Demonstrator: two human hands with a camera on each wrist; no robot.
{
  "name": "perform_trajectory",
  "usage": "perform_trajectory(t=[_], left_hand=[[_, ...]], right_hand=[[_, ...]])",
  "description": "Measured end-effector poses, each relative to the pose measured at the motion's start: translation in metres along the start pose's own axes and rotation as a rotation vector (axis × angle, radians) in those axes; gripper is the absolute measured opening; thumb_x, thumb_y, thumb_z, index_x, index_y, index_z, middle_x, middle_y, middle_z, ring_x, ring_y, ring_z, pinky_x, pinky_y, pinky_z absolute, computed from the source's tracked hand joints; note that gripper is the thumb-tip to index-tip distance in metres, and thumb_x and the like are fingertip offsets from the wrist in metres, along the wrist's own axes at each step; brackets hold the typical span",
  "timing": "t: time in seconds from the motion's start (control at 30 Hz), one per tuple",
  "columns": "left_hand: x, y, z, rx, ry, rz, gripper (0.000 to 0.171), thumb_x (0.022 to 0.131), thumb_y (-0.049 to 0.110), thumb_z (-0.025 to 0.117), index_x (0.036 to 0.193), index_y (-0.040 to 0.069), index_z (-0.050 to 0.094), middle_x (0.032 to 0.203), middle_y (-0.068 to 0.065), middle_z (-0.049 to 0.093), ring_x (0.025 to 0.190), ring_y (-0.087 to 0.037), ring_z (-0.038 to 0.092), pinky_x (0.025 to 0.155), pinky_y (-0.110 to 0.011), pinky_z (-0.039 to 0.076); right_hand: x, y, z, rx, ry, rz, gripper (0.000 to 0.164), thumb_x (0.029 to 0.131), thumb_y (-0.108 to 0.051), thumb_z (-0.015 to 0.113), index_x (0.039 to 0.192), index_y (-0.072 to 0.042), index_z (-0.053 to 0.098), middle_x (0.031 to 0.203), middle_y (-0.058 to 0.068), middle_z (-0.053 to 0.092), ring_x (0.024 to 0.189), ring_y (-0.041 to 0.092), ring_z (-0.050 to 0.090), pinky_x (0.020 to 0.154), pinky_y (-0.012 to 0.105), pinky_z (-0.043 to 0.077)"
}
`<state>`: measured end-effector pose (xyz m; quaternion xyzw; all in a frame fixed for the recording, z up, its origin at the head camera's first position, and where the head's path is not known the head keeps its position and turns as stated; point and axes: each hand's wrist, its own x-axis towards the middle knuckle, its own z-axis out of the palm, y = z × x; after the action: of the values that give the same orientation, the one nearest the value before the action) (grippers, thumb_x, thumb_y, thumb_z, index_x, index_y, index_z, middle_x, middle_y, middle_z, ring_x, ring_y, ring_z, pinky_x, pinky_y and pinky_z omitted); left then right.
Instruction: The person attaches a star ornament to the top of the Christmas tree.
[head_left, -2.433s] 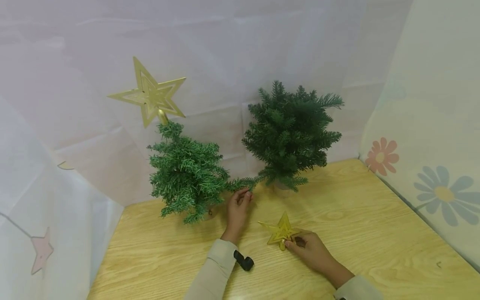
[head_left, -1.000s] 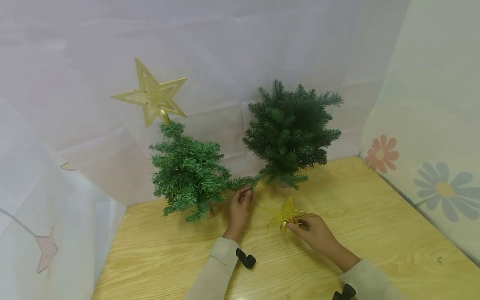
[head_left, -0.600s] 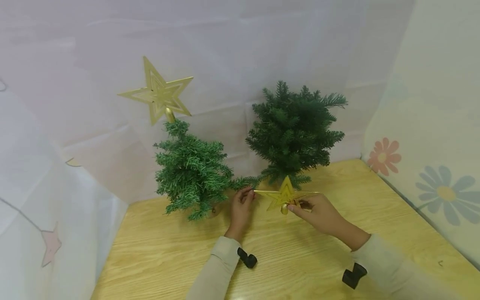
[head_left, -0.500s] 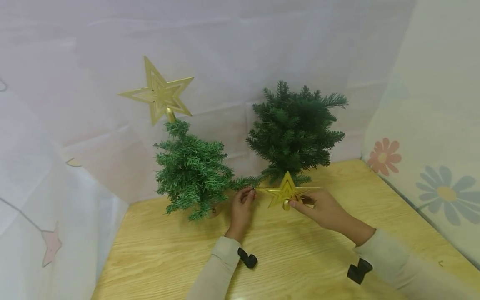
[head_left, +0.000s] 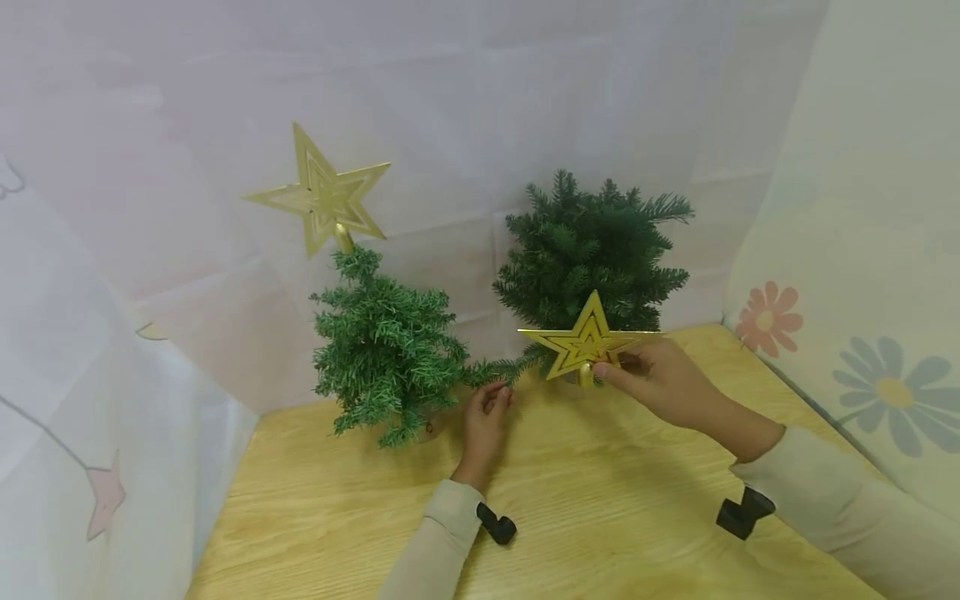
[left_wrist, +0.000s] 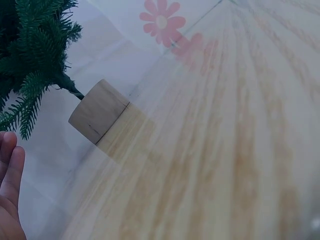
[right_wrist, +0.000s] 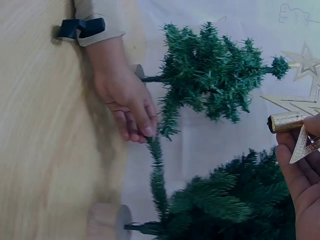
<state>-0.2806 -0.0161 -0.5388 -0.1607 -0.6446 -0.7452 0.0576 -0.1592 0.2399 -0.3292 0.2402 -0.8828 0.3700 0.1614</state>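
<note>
My right hand (head_left: 660, 383) pinches a gold star tree topper (head_left: 588, 337) near its base, in front of the dark green Christmas tree (head_left: 592, 242). The topper stands upright, and its hollow socket (right_wrist: 287, 122) shows in the right wrist view. My left hand (head_left: 483, 425) stays low between the two trees. Its thumb and fingers meet at the tip of a low branch (right_wrist: 157, 175) of the dark tree. A lighter Christmas tree (head_left: 386, 350) on the left carries another gold star topper (head_left: 322, 192), tilted left.
The dark tree stands on a round wooden base (left_wrist: 100, 110), near the back of the wooden table (head_left: 600, 517). A pale cloth wall (head_left: 435, 100) rises close behind both trees. Cloth with printed flowers (head_left: 892, 392) borders the right side.
My right hand has lifted the star topper up and away from me, from low over the table to before the dark tree, turning it more upright. My left hand keeps its place.
</note>
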Motion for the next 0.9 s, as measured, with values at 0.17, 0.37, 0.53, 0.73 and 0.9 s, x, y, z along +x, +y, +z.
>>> perform_trajectory(t=[0.17,0.37,0.53,0.73,0.9], left_hand=[[-0.006,0.019,0.002,-0.01,-0.02,-0.015,0.03,0.101,0.015,0.056,0.124,-0.004,0.058,0.112,-0.028,0.06,0.108,-0.053,0.054,0.095,-0.056,0.047],[-0.008,0.024,0.004,-0.021,-0.028,-0.013,0.029,0.101,0.011,0.056,0.124,-0.006,0.057,0.114,-0.034,0.057,0.105,-0.048,0.058,0.095,-0.058,0.046],[-0.006,0.015,0.002,-0.048,-0.022,-0.027,0.03,0.1,0.011,0.057,0.124,-0.007,0.057,0.112,-0.03,0.059,0.102,-0.034,0.063,0.096,-0.057,0.046],[-0.002,-0.004,0.001,-0.098,0.011,-0.034,0.029,0.099,0.014,0.059,0.123,-0.002,0.059,0.113,-0.026,0.059,0.11,-0.052,0.053,0.097,-0.054,0.046],[-0.002,-0.006,0.001,-0.068,-0.002,-0.031,0.032,0.099,0.024,0.059,0.123,0.003,0.06,0.119,-0.03,0.056,0.112,-0.05,0.053,0.098,-0.049,0.048]], right_hand=[[0.014,-0.01,-0.012,-0.017,0.014,-0.038,0.017,0.097,-0.024,0.064,0.081,-0.019,0.067,0.051,-0.012,0.029,0.045,0.005,0.024,0.043,0.025,0.027],[0.033,-0.025,-0.029,-0.035,0.018,-0.094,0.019,0.098,-0.022,0.063,0.08,-0.017,0.066,0.052,-0.01,0.028,0.045,0.006,0.022,0.043,0.026,0.025],[0.046,-0.04,-0.044,-0.081,0.007,-0.076,0.018,0.099,-0.027,0.06,0.094,-0.015,0.072,0.049,-0.008,0.032,0.043,0.008,0.024,0.043,0.028,0.026],[0.059,-0.047,-0.053,-0.111,0.005,-0.047,0.027,0.1,-0.033,0.058,0.083,-0.015,0.069,0.05,-0.005,0.031,0.045,0.009,0.023,0.045,0.029,0.026],[0.07,-0.052,-0.061,-0.101,0.027,-0.072,0.024,0.099,-0.032,0.059,0.09,-0.013,0.07,0.051,-0.004,0.031,0.046,0.01,0.023,0.045,0.03,0.025]])
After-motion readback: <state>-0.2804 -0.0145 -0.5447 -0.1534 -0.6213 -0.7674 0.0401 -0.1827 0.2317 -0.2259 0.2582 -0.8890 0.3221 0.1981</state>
